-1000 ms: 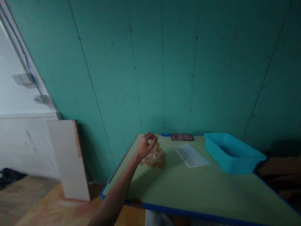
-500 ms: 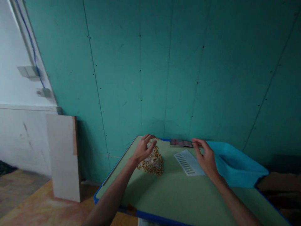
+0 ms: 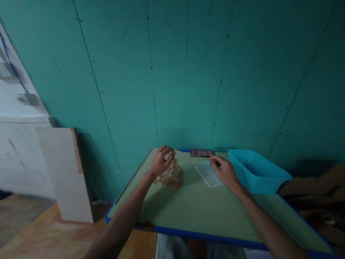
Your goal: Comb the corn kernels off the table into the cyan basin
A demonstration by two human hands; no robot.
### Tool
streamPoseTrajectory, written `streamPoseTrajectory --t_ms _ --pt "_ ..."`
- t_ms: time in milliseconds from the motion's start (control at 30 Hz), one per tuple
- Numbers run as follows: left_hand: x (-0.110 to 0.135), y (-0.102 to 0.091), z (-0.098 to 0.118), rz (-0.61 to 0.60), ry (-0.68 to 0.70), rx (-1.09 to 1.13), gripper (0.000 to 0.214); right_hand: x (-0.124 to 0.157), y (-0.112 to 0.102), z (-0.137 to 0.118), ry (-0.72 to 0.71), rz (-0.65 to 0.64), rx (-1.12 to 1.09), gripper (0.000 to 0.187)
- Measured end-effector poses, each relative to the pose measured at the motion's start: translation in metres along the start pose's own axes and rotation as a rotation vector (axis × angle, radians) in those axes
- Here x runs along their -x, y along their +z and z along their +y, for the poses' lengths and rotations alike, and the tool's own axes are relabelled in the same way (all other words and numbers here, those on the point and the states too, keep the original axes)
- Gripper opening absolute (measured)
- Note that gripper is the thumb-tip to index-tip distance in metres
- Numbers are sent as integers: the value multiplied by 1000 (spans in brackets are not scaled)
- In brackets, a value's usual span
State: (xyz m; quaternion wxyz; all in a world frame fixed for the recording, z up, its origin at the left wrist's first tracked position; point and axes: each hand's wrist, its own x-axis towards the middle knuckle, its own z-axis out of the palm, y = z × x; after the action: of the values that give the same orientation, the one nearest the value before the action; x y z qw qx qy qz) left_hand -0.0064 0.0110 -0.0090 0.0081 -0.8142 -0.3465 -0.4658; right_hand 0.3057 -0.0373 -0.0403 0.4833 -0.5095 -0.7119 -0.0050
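Note:
A heap of small yellow-brown pieces [image 3: 172, 176] lies on the far left of the green table [image 3: 205, 212]. My left hand [image 3: 160, 162] rests on top of the heap's far side, fingers curled into it. A white sheet printed with rows of dark bars [image 3: 207, 174] lies to the right of the heap. My right hand [image 3: 225, 172] sits on that sheet's right part, fingers bent down onto it. Whether either hand pinches anything is too small to see.
A blue plastic tub [image 3: 256, 172] stands at the back right of the table. A small dark flat object [image 3: 202, 153] lies by the teal wall. A white board [image 3: 64, 172] leans against the wall at left. Brown cloth [image 3: 318, 187] lies at right.
My right hand came into view and settled down onto the white sheet. My left hand stayed on the heap. The camera shifted a little.

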Motion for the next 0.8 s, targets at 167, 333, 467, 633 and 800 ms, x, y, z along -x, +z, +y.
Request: streamPoseTrajectory --t_ms 167,333,467,633,800 --pt "0 2 0 -7 13 -11 25 0 -5 1 18 61 23 23" --pt "1 0 1 -3 23 3 23 0 -9 -8 -73 97 97 23" --pt "0 -2 2 -4 18 7 22 -2 -25 -21 -154 224 288 20" --pt "-2 -6 2 23 -19 3 33 12 -63 -26 -46 323 655 27" --pt "-2 -8 1 32 -61 29 42 46 -106 -14 58 264 861 40"
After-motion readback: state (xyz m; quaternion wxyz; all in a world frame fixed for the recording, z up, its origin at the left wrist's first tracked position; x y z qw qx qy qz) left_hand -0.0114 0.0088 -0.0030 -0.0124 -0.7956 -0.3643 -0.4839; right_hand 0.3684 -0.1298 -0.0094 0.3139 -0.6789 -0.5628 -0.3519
